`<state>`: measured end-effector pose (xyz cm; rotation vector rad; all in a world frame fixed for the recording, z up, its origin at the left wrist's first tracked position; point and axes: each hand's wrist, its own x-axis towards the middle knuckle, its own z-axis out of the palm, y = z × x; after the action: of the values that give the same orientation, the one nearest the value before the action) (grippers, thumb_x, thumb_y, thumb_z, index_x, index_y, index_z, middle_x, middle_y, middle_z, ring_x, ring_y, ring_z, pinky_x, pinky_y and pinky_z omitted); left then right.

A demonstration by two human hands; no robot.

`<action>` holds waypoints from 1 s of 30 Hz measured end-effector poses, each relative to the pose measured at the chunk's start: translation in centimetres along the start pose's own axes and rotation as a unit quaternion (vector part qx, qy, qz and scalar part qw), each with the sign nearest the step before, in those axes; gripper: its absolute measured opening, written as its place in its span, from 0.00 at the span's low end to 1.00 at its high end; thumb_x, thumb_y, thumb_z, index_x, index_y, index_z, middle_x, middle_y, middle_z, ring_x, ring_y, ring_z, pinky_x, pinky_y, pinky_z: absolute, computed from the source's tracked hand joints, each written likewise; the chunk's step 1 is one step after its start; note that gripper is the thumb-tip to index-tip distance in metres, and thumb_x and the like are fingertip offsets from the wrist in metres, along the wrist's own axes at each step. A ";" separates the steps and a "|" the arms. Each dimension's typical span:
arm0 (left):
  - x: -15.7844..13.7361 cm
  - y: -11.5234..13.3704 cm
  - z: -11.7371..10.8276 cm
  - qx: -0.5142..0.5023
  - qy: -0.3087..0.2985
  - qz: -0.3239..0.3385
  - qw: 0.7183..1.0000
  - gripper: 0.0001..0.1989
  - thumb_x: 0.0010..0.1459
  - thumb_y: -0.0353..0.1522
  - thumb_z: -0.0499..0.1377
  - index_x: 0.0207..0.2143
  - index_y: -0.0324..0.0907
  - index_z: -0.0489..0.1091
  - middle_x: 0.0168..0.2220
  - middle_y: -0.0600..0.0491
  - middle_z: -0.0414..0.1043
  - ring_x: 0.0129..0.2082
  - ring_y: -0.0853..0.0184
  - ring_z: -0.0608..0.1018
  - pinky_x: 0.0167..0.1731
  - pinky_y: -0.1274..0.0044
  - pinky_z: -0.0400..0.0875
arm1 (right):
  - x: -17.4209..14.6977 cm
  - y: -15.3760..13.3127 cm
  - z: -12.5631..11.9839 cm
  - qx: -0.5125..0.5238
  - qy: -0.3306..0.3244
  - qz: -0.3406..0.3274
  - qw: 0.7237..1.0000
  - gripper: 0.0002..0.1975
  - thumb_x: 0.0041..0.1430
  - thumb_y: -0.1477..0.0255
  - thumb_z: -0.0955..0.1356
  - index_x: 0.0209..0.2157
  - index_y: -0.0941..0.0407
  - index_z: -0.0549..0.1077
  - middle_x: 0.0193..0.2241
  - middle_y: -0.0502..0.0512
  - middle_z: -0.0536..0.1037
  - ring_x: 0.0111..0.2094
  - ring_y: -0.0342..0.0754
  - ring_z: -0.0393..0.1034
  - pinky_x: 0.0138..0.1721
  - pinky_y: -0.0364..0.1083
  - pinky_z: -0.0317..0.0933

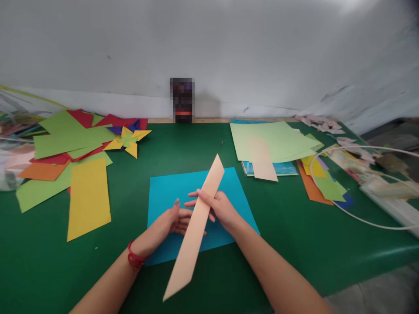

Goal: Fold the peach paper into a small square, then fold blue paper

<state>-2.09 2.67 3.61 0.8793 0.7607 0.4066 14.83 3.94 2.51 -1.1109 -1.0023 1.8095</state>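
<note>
We are holding a long, slant-ended strip of pale peach paper [194, 233] aslant above a rectangular sheet of bright blue paper [166, 187] on the green-topped bench [183, 152], our right hand [224, 209] pinching it between thumb and fingers. Our left hand [178, 219] is hovering loosely open, fingers reaching behind the strip; contact we cannot tell. We are judging that a light pinch and straight long edges are best preventing stray creases.

Left grip [176, 218] partly behind strip [197, 222]
</note>
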 end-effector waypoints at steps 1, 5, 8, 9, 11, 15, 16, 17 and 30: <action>0.0 0.0 0.1 0.005 -0.025 -0.006 1.000 0.28 0.57 0.48 0.43 0.42 0.35 0.69 0.36 0.41 0.75 0.37 0.58 0.76 0.42 0.66 0.67 | -0.1 0.0 0.2 -0.010 -0.004 0.000 1.000 0.20 0.55 0.58 0.62 0.38 0.59 0.73 0.32 0.59 0.78 0.10 0.32 0.53 0.11 0.37 0.45; 0.3 -0.7 1.1 0.004 -0.003 -0.009 1.000 0.19 0.53 0.41 0.56 0.40 0.34 0.68 0.34 0.40 0.76 0.32 0.59 0.78 0.36 0.68 0.71 | -0.3 0.2 0.8 -0.020 -0.007 0.011 1.000 0.20 0.56 0.58 0.61 0.37 0.59 0.74 0.34 0.59 0.78 0.10 0.33 0.53 0.11 0.38 0.48; 0.3 -1.0 1.5 -0.041 -0.016 -0.039 0.998 0.20 0.56 0.43 0.51 0.33 0.33 0.69 0.24 0.42 0.76 0.23 0.64 0.77 0.27 0.73 0.72 | -0.1 0.3 0.9 -0.036 -0.010 0.013 0.999 0.20 0.56 0.58 0.61 0.35 0.60 0.73 0.32 0.60 0.78 0.11 0.34 0.56 0.12 0.38 0.49; 0.2 -0.9 1.4 -0.050 -0.038 -0.050 0.997 0.20 0.56 0.43 0.51 0.32 0.33 0.69 0.23 0.43 0.75 0.21 0.65 0.77 0.25 0.75 0.72 | 0.0 0.2 0.7 -0.036 -0.003 0.008 0.999 0.20 0.56 0.58 0.60 0.34 0.60 0.73 0.32 0.60 0.78 0.10 0.34 0.56 0.11 0.38 0.49; -0.3 -0.6 1.2 -0.059 -0.085 -0.067 0.992 0.19 0.57 0.42 0.50 0.31 0.33 0.69 0.22 0.44 0.76 0.20 0.67 0.77 0.24 0.78 0.71 | 0.4 -0.1 -0.2 -0.025 0.034 -0.011 0.999 0.21 0.57 0.57 0.59 0.33 0.60 0.72 0.31 0.61 0.79 0.09 0.34 0.56 0.11 0.38 0.47; -1.3 0.0 1.0 -0.047 -0.172 -0.084 0.980 0.18 0.57 0.40 0.51 0.31 0.33 0.71 0.23 0.45 0.76 0.22 0.67 0.77 0.25 0.78 0.71 | 1.2 -1.0 -3.6 0.036 0.180 -0.079 0.980 0.20 0.55 0.57 0.61 0.33 0.60 0.71 0.29 0.60 0.79 0.13 0.37 0.60 0.12 0.39 0.51; -1.4 0.0 1.1 -0.042 -0.187 -0.082 0.978 0.18 0.57 0.40 0.51 0.31 0.33 0.71 0.23 0.44 0.76 0.23 0.66 0.77 0.25 0.77 0.71 | 1.4 -1.3 -4.5 0.061 0.217 -0.094 0.970 0.19 0.55 0.58 0.62 0.33 0.60 0.71 0.29 0.59 0.78 0.13 0.37 0.60 0.14 0.39 0.52; -1.4 0.0 1.2 -0.041 -0.189 -0.075 0.978 0.18 0.57 0.40 0.51 0.31 0.33 0.71 0.24 0.44 0.76 0.23 0.65 0.77 0.26 0.76 0.71 | 1.5 -1.4 -5.3 0.088 0.243 -0.106 0.960 0.18 0.54 0.58 0.63 0.32 0.59 0.71 0.29 0.58 0.78 0.13 0.36 0.59 0.14 0.39 0.53; 0.3 -1.3 1.3 -0.005 0.007 0.061 0.998 0.22 0.56 0.43 0.50 0.32 0.31 0.72 0.25 0.42 0.76 0.25 0.63 0.78 0.31 0.72 0.73 | -1.3 0.4 1.3 -0.157 -0.124 0.026 0.979 0.26 0.58 0.56 0.57 0.46 0.62 0.70 0.09 0.43 0.58 0.12 0.37 0.55 0.16 0.37 0.47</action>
<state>-0.92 1.42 2.95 0.9173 0.7186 0.5247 13.95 2.36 3.00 -1.1197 -1.4585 1.9088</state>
